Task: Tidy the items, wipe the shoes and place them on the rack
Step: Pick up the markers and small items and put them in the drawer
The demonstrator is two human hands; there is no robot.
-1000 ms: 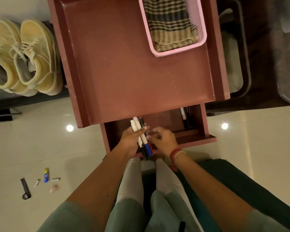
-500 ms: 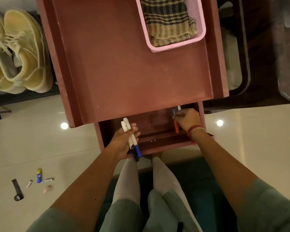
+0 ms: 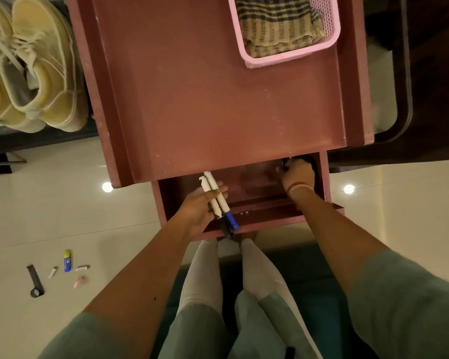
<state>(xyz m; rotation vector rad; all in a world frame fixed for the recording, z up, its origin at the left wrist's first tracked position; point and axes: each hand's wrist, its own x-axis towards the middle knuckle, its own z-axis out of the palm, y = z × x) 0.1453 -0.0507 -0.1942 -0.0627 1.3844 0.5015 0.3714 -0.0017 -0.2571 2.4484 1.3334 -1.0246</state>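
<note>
Reaching into the open drawer (image 3: 257, 216) with both hands.
I saw the left hand (image 3: 197, 208) gripping a bundle of markers (image 3: 215, 195) over the drawer's front left. The right hand (image 3: 297, 174) sat in the back right corner, fingers curled by something dark; I could not tell whether it held anything. The pale shoes (image 3: 36, 73) stood on the dark rack (image 3: 36, 143), well apart from the drawer.

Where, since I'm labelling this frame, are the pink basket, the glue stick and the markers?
pink basket (image 3: 290, 55), head view, near rim.
glue stick (image 3: 67, 261), head view, blue body.
markers (image 3: 209, 182), head view, upper white barrel.
</note>
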